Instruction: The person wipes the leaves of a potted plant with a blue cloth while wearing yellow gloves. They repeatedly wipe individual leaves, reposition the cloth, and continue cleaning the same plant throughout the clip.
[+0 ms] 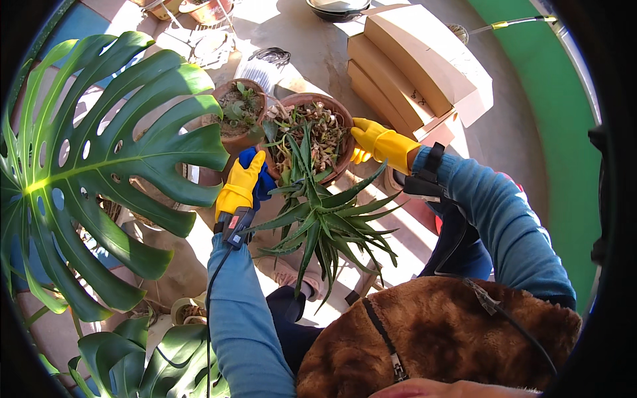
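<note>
Both of my hands wear yellow rubber gloves. My left hand (241,180) is closed on a bunched blue cloth (263,180), close to the left side of a round terracotta pot (348,119). My right hand (383,141) grips the pot's rim on the right, thumb on top and fingers bent below the edge. Dry leaves and stalks (317,126) fill much of the pot. A large spiky aloe plant (322,215) leans over its near side, its long green leaves fanning toward me. Part of the pot's near wall is hidden behind those leaves.
A smaller pot (255,139) with a little succulent touches the left side. Big split monstera leaves (126,159) spread across the left. An open cardboard box (418,66) stands behind my right hand. A black pan (338,12) and a coiled cable (272,56) lie farther back.
</note>
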`<state>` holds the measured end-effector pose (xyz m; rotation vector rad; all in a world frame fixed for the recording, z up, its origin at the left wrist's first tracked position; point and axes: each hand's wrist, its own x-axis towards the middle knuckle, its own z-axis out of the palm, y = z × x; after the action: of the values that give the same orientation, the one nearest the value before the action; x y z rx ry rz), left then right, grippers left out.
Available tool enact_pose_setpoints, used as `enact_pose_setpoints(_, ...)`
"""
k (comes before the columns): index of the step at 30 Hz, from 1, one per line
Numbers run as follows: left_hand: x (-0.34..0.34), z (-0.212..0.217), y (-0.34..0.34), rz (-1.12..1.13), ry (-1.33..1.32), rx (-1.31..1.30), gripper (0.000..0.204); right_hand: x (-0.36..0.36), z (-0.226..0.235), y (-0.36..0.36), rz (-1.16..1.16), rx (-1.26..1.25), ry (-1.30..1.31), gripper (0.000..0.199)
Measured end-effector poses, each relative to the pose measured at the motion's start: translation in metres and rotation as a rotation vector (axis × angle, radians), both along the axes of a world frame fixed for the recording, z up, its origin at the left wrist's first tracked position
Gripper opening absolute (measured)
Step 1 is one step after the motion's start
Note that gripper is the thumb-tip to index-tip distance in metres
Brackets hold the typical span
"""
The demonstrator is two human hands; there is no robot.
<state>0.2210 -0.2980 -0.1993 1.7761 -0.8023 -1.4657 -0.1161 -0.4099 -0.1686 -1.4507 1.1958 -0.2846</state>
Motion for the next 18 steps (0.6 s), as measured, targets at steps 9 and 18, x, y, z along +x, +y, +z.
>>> enact_pose_setpoints(9,-0.016,-0.032,-0.013,0.227,0.112,-0.156,0.016,0.007,-0.015,0.004,-0.073,-0.066,0.035,0.039)
enact_pose_setpoints(18,-0.014,-0.040,-0.003,0.221,0.135,-0.178,0.016,0.009,-0.009,-0.012,0.003,-0.134,0.177,0.039)
